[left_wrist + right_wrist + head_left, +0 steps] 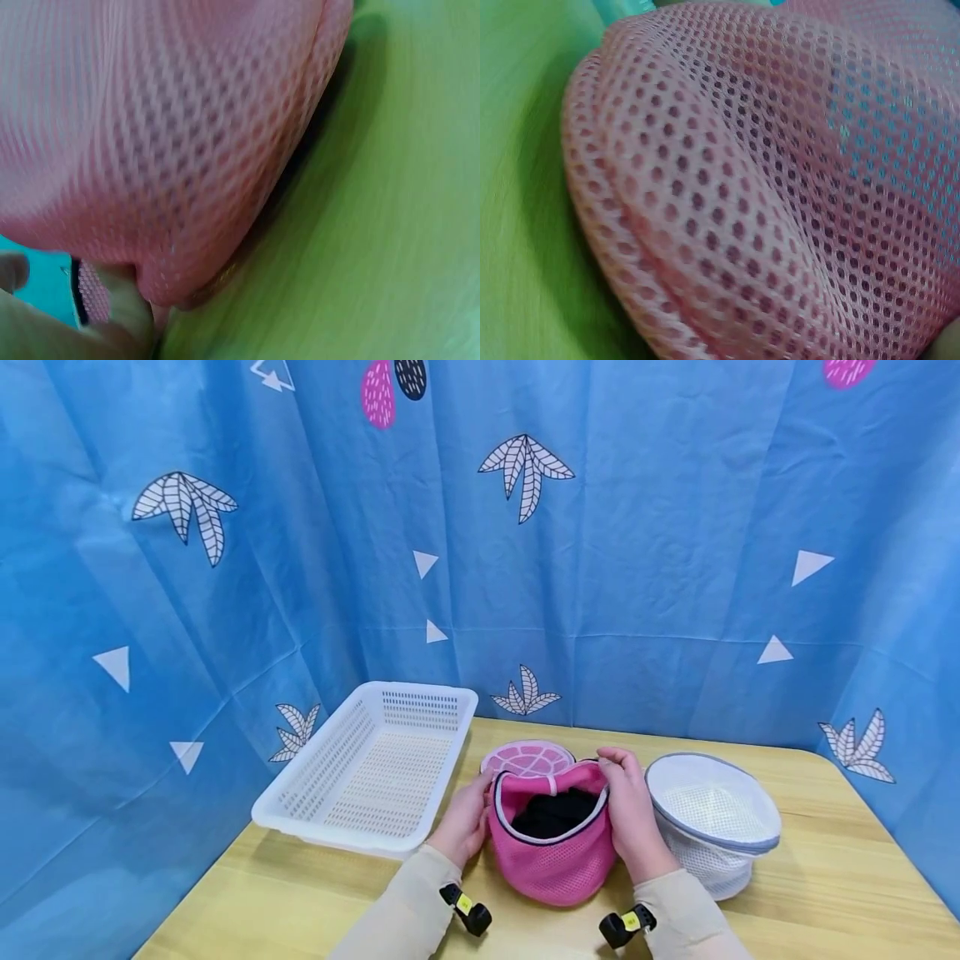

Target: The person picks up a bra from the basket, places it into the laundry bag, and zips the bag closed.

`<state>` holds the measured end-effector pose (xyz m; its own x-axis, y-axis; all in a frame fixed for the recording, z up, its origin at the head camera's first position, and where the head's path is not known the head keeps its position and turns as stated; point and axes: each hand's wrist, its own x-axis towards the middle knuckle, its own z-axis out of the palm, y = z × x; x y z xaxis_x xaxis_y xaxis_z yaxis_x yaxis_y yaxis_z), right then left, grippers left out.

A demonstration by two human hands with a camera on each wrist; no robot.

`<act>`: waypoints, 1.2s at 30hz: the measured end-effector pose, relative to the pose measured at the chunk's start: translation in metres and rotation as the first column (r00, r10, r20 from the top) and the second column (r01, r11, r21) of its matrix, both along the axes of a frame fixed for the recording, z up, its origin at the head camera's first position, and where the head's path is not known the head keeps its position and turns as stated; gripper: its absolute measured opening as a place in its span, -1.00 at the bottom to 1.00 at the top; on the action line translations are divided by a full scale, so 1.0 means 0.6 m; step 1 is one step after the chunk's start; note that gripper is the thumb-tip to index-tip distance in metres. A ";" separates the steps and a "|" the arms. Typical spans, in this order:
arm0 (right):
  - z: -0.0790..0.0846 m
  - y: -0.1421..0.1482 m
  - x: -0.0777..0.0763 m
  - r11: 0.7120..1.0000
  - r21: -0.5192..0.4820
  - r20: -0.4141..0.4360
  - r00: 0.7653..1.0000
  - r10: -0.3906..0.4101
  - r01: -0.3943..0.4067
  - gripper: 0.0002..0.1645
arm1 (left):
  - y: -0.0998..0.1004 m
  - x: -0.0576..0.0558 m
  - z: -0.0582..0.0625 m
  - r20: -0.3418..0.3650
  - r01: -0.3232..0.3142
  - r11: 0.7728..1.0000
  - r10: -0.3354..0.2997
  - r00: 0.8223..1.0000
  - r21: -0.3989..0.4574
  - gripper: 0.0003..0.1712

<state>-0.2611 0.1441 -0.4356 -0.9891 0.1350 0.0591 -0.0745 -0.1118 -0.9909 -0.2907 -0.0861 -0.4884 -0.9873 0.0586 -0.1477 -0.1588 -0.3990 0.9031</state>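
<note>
A pink mesh laundry bag (551,868) stands with its mouth open on the table, black cloth (555,812) inside. Its round lid (528,758), patterned like a citrus slice, is folded back behind the opening. My left hand (467,817) grips the bag's left side near the rim; in the left wrist view its fingers (124,304) are at the mesh edge. On the right, my right hand (630,806) holds the rim, fingers at the top edge. The right wrist view is mostly filled by mesh (727,195), and that hand is nearly out of it.
A white plastic basket (442,760) with slotted walls sits to the left of the pink bag. Close by my right hand stands a white mesh laundry bag (708,852) with a grey rim. Behind the wooden table (832,877) hangs a blue patterned curtain (645,568).
</note>
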 end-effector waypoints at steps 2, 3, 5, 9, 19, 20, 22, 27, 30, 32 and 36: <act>-0.003 0.003 -0.002 0.998 -0.042 0.040 0.998 0.047 -0.045 -0.47 | 0.000 -0.003 -0.002 -0.026 0.024 0.998 -0.025 0.999 -0.060 -0.55; -0.005 0.004 -0.002 0.996 -0.059 0.058 0.996 0.067 -0.064 -0.44 | 0.000 -0.005 -0.003 -0.044 0.031 0.994 -0.036 0.998 -0.100 -0.50; -0.012 0.006 -0.004 0.991 -0.091 0.092 0.990 0.106 -0.097 -0.39 | -0.003 -0.010 -0.004 -0.081 0.025 0.980 -0.041 0.996 -0.196 -0.46; -0.032 0.006 -0.010 0.982 -0.142 0.159 0.977 0.143 -0.121 -0.34 | -0.009 -0.019 -0.009 -0.115 0.028 0.958 -0.063 0.991 -0.284 -0.49; -0.062 0.006 -0.013 0.907 -0.310 0.185 0.917 0.353 -0.286 -0.21 | -0.014 -0.027 -0.017 -0.107 0.157 0.952 -0.190 0.976 -0.264 -0.52; -0.062 0.007 -0.014 0.901 -0.319 0.178 0.915 0.362 -0.294 -0.21 | -0.014 -0.027 -0.015 -0.109 0.170 0.953 -0.202 0.973 -0.251 -0.52; -0.057 0.009 -0.017 0.897 -0.330 0.159 0.920 0.359 -0.293 -0.24 | -0.012 -0.028 -0.005 -0.112 0.189 0.956 -0.218 0.969 -0.224 -0.52; -0.039 0.019 -0.024 0.898 -0.341 0.119 0.935 0.333 -0.277 -0.28 | -0.005 -0.040 0.019 -0.138 0.207 0.962 -0.233 0.963 -0.180 -0.53; -0.037 0.022 -0.022 0.908 -0.330 0.102 0.946 0.307 -0.259 -0.31 | -0.006 -0.041 0.019 -0.163 0.208 0.961 -0.238 0.957 -0.185 -0.52; -0.038 0.022 -0.019 0.915 -0.327 0.075 0.959 0.274 -0.236 -0.40 | -0.007 -0.039 0.019 -0.188 0.210 0.960 -0.244 0.951 -0.186 -0.53; -0.036 0.023 -0.014 0.920 -0.330 -0.028 0.976 0.215 -0.212 -0.71 | -0.006 -0.038 0.027 -0.250 0.229 0.954 -0.274 0.929 -0.195 -0.58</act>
<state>-0.2698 0.1577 -0.4573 -0.9968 -0.0696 0.0389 -0.0040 -0.4438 -0.8961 -0.3134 -0.0896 -0.4723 -0.9466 0.3082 0.0951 0.0244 -0.2255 0.9739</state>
